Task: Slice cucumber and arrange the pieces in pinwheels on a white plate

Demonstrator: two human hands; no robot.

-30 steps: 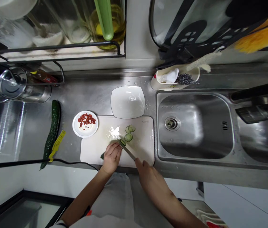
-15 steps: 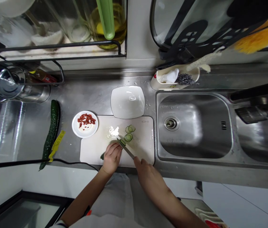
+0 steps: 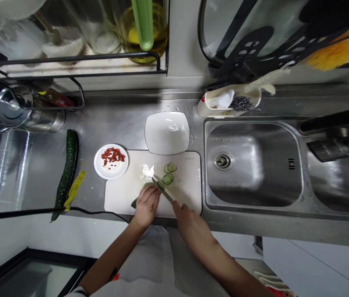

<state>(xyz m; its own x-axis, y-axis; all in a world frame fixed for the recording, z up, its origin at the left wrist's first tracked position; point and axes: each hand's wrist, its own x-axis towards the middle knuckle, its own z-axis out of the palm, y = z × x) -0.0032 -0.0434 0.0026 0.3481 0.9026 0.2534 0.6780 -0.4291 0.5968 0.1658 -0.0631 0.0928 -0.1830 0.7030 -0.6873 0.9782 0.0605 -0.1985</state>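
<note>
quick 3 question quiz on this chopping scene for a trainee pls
1. Which hand grips the knife? A) left B) right
2. True or false: the cucumber slices lie on the cutting board.
3. What does the small round plate beside the board hold?
Key: 1 B, the right hand grips it; the left hand pins the cucumber piece. 2 true. 3 red dried berries.

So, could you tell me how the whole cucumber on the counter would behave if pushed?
Long and round, the whole cucumber would probably roll sideways on the smooth steel counter. It looks stiff, so it should lift in one piece.
</note>
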